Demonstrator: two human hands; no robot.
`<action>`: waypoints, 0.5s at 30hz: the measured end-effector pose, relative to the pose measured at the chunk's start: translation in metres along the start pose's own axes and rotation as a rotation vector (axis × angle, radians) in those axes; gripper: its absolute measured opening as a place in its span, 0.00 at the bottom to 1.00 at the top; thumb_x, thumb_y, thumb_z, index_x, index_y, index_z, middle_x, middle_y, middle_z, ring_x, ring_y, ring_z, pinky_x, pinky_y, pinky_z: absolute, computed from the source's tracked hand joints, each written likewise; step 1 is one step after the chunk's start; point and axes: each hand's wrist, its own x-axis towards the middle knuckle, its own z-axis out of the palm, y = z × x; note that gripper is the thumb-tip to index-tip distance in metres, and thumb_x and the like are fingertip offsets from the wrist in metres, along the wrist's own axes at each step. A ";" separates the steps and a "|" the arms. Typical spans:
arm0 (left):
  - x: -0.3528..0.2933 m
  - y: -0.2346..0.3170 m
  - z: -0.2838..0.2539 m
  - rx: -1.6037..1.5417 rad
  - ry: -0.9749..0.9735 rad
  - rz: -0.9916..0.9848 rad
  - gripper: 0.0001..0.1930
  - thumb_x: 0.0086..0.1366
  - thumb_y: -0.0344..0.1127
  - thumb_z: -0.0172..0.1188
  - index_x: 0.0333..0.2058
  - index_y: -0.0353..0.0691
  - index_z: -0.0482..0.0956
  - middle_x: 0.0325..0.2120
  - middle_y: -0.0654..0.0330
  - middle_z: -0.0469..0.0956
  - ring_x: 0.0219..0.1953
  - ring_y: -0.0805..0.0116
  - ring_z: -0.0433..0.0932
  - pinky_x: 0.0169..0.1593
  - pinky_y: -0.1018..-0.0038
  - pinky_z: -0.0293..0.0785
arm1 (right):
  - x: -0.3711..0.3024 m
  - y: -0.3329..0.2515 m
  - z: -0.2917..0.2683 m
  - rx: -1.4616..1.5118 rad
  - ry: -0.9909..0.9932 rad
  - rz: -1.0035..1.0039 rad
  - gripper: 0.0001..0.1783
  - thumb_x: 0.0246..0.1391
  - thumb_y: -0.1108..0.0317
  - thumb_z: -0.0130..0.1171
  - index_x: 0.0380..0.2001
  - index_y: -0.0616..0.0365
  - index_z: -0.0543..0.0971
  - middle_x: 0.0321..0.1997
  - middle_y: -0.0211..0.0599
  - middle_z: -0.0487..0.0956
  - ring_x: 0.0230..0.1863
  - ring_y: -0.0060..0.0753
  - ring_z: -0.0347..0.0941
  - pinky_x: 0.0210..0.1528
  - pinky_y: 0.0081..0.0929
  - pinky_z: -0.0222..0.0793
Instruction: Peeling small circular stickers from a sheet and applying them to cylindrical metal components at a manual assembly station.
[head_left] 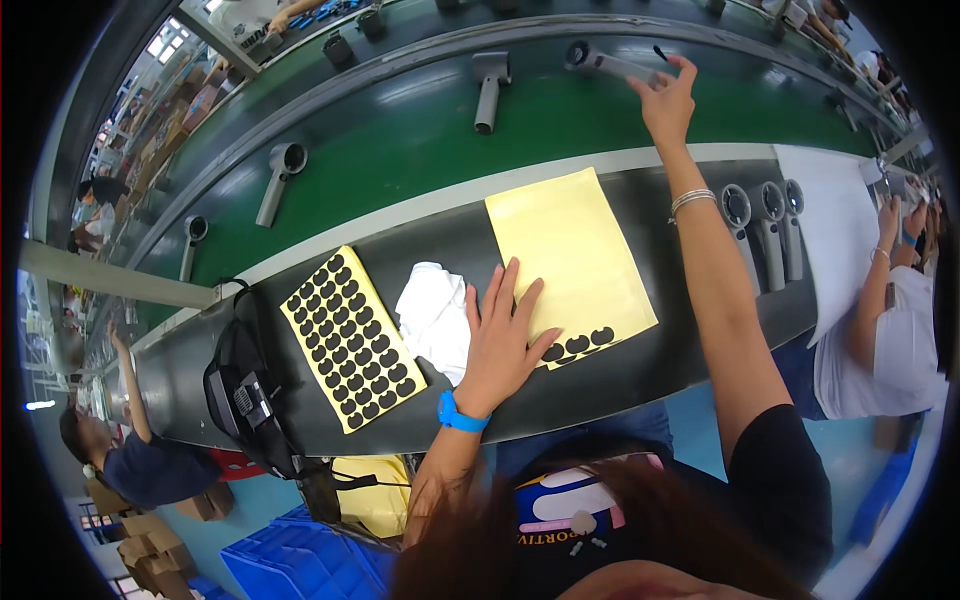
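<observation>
My left hand (507, 340) lies flat with fingers spread on a pale yellow sheet (575, 235), whose lower edge shows a few black round stickers. My right arm is stretched over the green conveyor belt, and the thumb and forefinger of my right hand (664, 105) are apart. Close to those fingers is the handle end of a grey hair-dryer-shaped device (615, 67). A small black piece (660, 52) shows by the forefinger; whether I touch it is unclear. Left of my left hand are a crumpled white cloth (435, 310) and a yellow sheet with rows of black stickers (352, 335).
More grey devices ride the belt (390, 150), and three grey devices (768, 215) lie right of my arm. A black bag (245, 395) sits at the table's left. Co-workers stand at both sides. Below is a blue crate (300, 555).
</observation>
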 end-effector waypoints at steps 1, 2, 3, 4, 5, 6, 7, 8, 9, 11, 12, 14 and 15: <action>0.000 0.001 -0.001 -0.004 0.004 -0.009 0.30 0.60 0.49 0.60 0.57 0.40 0.67 0.66 0.46 0.50 0.67 0.46 0.49 0.66 0.46 0.35 | -0.002 -0.009 -0.007 -0.004 0.007 0.005 0.34 0.46 0.68 0.68 0.52 0.59 0.59 0.44 0.54 0.79 0.44 0.48 0.78 0.47 0.36 0.72; 0.000 0.001 -0.001 -0.006 -0.002 -0.002 0.30 0.60 0.49 0.60 0.57 0.40 0.67 0.66 0.46 0.50 0.67 0.46 0.49 0.66 0.46 0.35 | -0.004 -0.017 -0.013 0.245 -0.036 -0.062 0.34 0.46 0.72 0.67 0.53 0.60 0.58 0.45 0.53 0.79 0.45 0.44 0.78 0.48 0.33 0.72; 0.001 0.001 -0.001 -0.025 0.005 -0.005 0.29 0.61 0.48 0.60 0.57 0.41 0.67 0.66 0.46 0.50 0.67 0.46 0.49 0.66 0.46 0.35 | -0.007 -0.026 -0.022 0.495 -0.079 -0.132 0.35 0.46 0.77 0.65 0.53 0.61 0.56 0.46 0.51 0.79 0.47 0.40 0.77 0.49 0.30 0.72; 0.000 0.000 -0.001 -0.041 0.014 -0.018 0.29 0.61 0.47 0.60 0.57 0.41 0.67 0.66 0.46 0.50 0.67 0.46 0.49 0.66 0.46 0.35 | -0.016 -0.037 -0.033 0.573 -0.180 -0.165 0.35 0.47 0.80 0.63 0.54 0.60 0.54 0.48 0.50 0.78 0.48 0.37 0.76 0.51 0.28 0.71; -0.001 0.001 -0.002 -0.037 0.014 -0.028 0.29 0.61 0.47 0.60 0.57 0.41 0.67 0.66 0.46 0.50 0.67 0.46 0.49 0.66 0.46 0.35 | -0.031 -0.052 -0.046 0.654 -0.287 -0.197 0.35 0.47 0.84 0.60 0.54 0.59 0.52 0.49 0.49 0.77 0.50 0.35 0.75 0.52 0.25 0.70; -0.001 0.002 -0.002 -0.033 0.077 -0.023 0.28 0.61 0.43 0.60 0.57 0.40 0.67 0.66 0.46 0.51 0.67 0.46 0.50 0.66 0.48 0.38 | -0.051 -0.071 -0.067 0.656 -0.374 -0.249 0.35 0.48 0.85 0.59 0.54 0.60 0.52 0.50 0.50 0.77 0.51 0.36 0.74 0.53 0.26 0.69; -0.001 0.002 -0.003 -0.025 0.139 -0.020 0.27 0.61 0.40 0.60 0.57 0.39 0.66 0.65 0.45 0.52 0.66 0.46 0.51 0.66 0.49 0.40 | -0.076 -0.086 -0.085 0.660 -0.462 -0.300 0.35 0.48 0.85 0.58 0.54 0.60 0.51 0.50 0.50 0.77 0.53 0.36 0.73 0.54 0.26 0.69; 0.000 0.004 -0.006 -0.022 0.136 -0.028 0.27 0.61 0.40 0.60 0.57 0.39 0.66 0.65 0.45 0.52 0.66 0.46 0.51 0.66 0.49 0.40 | -0.096 -0.090 -0.097 0.580 -0.497 -0.405 0.34 0.48 0.86 0.58 0.54 0.61 0.52 0.50 0.50 0.77 0.53 0.37 0.73 0.55 0.28 0.69; 0.002 0.006 -0.010 -0.114 0.227 0.031 0.27 0.60 0.36 0.61 0.57 0.38 0.66 0.65 0.45 0.53 0.65 0.46 0.53 0.65 0.52 0.45 | -0.115 -0.093 -0.108 0.501 -0.534 -0.509 0.33 0.48 0.86 0.58 0.54 0.62 0.53 0.50 0.50 0.77 0.53 0.37 0.73 0.55 0.29 0.69; 0.006 0.021 -0.024 -0.193 0.362 0.171 0.29 0.58 0.24 0.59 0.59 0.34 0.62 0.61 0.44 0.59 0.57 0.50 0.68 0.57 0.62 0.65 | -0.154 -0.091 -0.123 0.256 -0.518 -0.660 0.31 0.47 0.85 0.59 0.53 0.64 0.57 0.50 0.46 0.78 0.54 0.37 0.73 0.55 0.31 0.68; 0.003 0.030 -0.027 -0.190 0.357 0.167 0.29 0.58 0.24 0.59 0.59 0.34 0.62 0.61 0.44 0.59 0.57 0.50 0.68 0.57 0.62 0.65 | -0.168 -0.096 -0.129 0.233 -0.524 -0.737 0.30 0.47 0.84 0.59 0.52 0.63 0.59 0.50 0.45 0.78 0.53 0.39 0.74 0.55 0.31 0.69; -0.001 0.049 -0.026 -0.819 0.238 0.013 0.31 0.59 0.20 0.57 0.61 0.34 0.57 0.58 0.47 0.63 0.48 0.57 0.76 0.47 0.69 0.74 | -0.192 -0.091 -0.133 0.268 -0.635 -0.672 0.28 0.46 0.83 0.60 0.51 0.60 0.64 0.49 0.45 0.78 0.53 0.41 0.75 0.54 0.32 0.70; 0.001 0.056 -0.027 -0.768 0.265 0.087 0.32 0.61 0.18 0.55 0.62 0.33 0.54 0.55 0.49 0.67 0.44 0.62 0.78 0.43 0.74 0.76 | -0.197 -0.094 -0.134 0.272 -0.639 -0.668 0.28 0.46 0.83 0.60 0.51 0.60 0.64 0.49 0.45 0.78 0.53 0.41 0.75 0.54 0.32 0.70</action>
